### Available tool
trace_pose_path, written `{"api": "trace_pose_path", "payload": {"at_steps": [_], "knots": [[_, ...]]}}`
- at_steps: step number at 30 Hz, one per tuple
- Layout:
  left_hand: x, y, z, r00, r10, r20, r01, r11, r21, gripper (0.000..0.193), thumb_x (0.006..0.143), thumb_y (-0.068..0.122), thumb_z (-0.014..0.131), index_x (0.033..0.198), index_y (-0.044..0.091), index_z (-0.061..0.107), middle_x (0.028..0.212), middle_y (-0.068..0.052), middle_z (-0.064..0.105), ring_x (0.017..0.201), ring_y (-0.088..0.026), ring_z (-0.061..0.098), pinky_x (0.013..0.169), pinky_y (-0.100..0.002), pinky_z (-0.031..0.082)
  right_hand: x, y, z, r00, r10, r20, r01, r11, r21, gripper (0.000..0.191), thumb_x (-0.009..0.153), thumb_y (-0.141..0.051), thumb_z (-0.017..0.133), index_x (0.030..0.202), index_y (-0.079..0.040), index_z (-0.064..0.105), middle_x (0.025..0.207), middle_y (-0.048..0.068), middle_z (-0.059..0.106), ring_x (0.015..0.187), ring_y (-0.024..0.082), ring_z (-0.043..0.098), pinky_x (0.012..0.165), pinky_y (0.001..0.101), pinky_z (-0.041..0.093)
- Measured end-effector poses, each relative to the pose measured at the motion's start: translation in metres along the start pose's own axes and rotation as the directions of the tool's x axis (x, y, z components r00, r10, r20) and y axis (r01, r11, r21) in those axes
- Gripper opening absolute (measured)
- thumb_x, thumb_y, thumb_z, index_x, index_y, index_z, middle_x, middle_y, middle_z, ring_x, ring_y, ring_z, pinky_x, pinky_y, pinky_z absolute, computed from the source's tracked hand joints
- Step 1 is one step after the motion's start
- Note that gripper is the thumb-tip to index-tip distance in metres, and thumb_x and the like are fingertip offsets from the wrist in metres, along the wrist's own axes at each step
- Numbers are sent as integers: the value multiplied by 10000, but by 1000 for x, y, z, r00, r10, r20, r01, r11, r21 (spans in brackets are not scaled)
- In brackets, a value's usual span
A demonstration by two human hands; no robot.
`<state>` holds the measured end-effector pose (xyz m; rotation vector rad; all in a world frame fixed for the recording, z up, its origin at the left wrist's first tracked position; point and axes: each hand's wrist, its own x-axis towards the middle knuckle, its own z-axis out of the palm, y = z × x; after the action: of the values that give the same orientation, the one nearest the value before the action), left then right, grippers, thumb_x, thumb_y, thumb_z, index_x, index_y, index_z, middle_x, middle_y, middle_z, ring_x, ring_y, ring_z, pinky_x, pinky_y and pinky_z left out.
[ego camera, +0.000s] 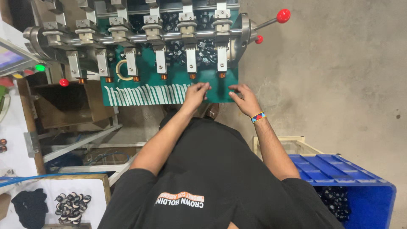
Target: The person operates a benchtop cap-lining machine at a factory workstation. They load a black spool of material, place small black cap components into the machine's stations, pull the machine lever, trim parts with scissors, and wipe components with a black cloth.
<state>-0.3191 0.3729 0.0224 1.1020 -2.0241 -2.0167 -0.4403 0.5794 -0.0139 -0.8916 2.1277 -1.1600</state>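
My left hand (196, 94) and my right hand (246, 100) reach forward to the front right corner of a green machine plate (182, 80). Both hands touch the plate just below the rightmost metal clamp arm (221, 55) with its copper tip (222, 75). The left fingers are curled together at the plate's surface, and I cannot see whether they hold anything. The right fingers lie spread on the plate with nothing visible in them. A coloured beaded band (257, 116) sits on my right wrist.
A row of metal clamp arms hangs from a steel shaft (140, 38), with a red-knobbed lever (282, 16) at its right end. Black parts (203, 46) lie behind the clamps. A blue crate (347, 186) with black parts stands at lower right, a cardboard box (68, 104) at left.
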Motion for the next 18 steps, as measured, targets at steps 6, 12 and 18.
{"api": "trace_pose_path", "payload": {"at_steps": [6, 12, 18], "knots": [[37, -1, 48, 901, -234, 367, 375, 845, -382, 179, 972, 165, 559, 1061, 87, 693, 819, 15, 635, 675, -88, 577, 570, -254, 502, 33, -24, 11, 993, -101, -58, 108, 985, 135, 461, 1128, -372, 533, 1384, -1, 628, 1367, 190, 595, 1225, 287, 562, 991, 378, 466], [2, -17, 6, 933, -177, 312, 231, 962, -147, 235, 998, 229, 696, 1117, 28, 725, 928, -22, 680, 790, -139, 631, 667, -284, 513, 58, -33, 44, 924, 310, 222, -376, 646, 664, 407, 1074, -469, 449, 991, -101, 601, 761, -38, 491, 651, 101, 485, 579, 269, 418], [-57, 4, -89, 827, 520, 215, -554, 820, 146, 371, 886, 120, 758, 1243, 71, 671, 1216, -118, 646, 1057, -248, 655, 862, -329, 546, 16, -75, 81, 690, 343, 637, -720, 237, 652, 494, 1030, -568, 421, 793, -143, 509, 585, -98, 314, 475, 51, 296, 420, 224, 237]]}}
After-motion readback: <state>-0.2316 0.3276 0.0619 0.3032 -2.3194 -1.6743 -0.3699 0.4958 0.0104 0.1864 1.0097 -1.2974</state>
